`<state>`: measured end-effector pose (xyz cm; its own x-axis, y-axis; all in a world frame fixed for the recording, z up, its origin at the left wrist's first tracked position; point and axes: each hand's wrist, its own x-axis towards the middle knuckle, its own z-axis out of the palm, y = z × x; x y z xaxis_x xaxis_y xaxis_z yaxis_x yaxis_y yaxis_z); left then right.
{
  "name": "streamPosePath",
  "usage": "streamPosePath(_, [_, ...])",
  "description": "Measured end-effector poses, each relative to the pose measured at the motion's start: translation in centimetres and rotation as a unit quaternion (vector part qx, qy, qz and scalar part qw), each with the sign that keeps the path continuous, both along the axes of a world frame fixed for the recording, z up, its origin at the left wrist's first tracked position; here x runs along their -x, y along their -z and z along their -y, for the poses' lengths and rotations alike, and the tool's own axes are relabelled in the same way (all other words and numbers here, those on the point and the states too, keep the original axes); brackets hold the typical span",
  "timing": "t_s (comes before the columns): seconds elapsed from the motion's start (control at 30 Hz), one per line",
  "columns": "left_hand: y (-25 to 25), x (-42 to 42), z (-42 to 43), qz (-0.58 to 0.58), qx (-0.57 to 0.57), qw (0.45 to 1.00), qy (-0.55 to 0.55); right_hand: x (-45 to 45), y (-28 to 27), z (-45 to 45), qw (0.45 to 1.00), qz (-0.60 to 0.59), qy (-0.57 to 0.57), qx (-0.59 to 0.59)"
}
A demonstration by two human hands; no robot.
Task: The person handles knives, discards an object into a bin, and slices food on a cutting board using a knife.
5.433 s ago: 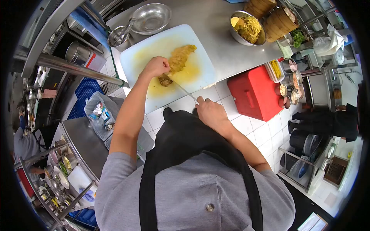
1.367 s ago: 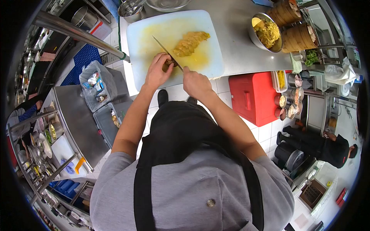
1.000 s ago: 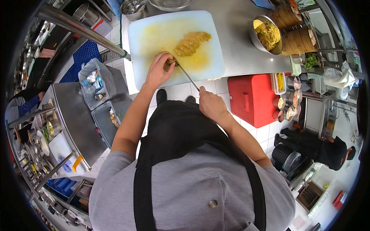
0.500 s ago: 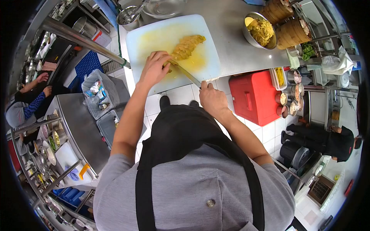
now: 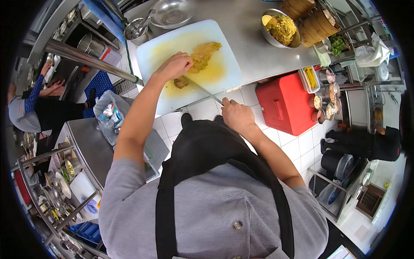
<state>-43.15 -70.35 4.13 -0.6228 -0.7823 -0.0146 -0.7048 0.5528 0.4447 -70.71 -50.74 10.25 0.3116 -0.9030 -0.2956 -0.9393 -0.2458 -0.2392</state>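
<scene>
A white cutting board with yellow stains lies on the steel counter. My right hand is wrapped round the handle of a knife, whose blade reaches up and left over the board. My left hand is closed above the blade's far end, beside the row of yellow-green slices; what its fingers hold, if anything, is hidden. A small brown piece of food rests on the board just below the blade's tip end.
Behind the board are a metal bowl and a pot with utensils. A bowl of shredded yellow food stands by bamboo steamers. A red box is at the right. One person is left, another right.
My left hand has moved from the brown piece to beside the slices, its fingers now drawn together. The knife stays in my right hand. The view has shifted, and the person at the left shows more fully.
</scene>
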Motion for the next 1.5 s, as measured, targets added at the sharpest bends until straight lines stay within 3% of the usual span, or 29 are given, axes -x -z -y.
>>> streamPosePath(0.17, [0.5, 0.7, 0.8, -0.003, -0.019, 1.000, -0.007, -0.2, 0.7, -0.6, 1.000, 0.022, 0.012, 0.014])
streamPosePath(0.23, [-0.7, 0.8, 0.3, -0.058, -0.028, 0.997, -0.042, -0.5, 0.2, -0.4, 1.000, 0.016, 0.015, 0.014])
streamPosePath(0.37, [-0.6, 0.0, -3.1, -0.258, 0.084, 0.938, -0.214, -0.2, 1.2, 0.4, 0.999, 0.032, -0.001, 0.032])
streamPosePath(0.43, [0.0, -0.9, -6.7, -0.295, 0.047, 0.902, -0.312, -0.1, 1.0, 0.7, 0.999, 0.023, -0.003, -0.031])
streamPosePath(0.53, [2.6, -1.5, -11.7, -0.303, 0.071, 0.882, -0.354, -0.1, 0.4, 1.1, 0.999, 0.023, -0.027, -0.018])
streamPosePath(0.73, [4.3, -0.5, -13.4, -0.299, 0.087, 0.892, -0.327, -1.4, 2.1, 2.0, 0.996, 0.059, -0.067, 0.019])
streamPosePath(0.87, [4.8, -0.4, -13.5, -0.303, 0.130, 0.896, -0.297, -1.8, 2.6, 2.6, 0.995, 0.021, -0.090, -0.041])
streamPosePath(1.1, [3.9, 0.0, -13.5, -0.296, 0.117, 0.901, -0.296, -2.3, 1.3, 2.4, 0.995, 0.014, -0.091, -0.037])
streamPosePath(1.2, [4.1, 0.0, -13.6, -0.271, 0.164, 0.907, -0.279, -2.7, 0.5, 1.8, 0.996, 0.011, -0.077, -0.036])
streamPosePath(1.5, [3.4, -0.1, -14.0, -0.268, 0.086, 0.910, -0.303, -2.5, 1.4, 2.3, 0.995, 0.019, -0.076, -0.062])
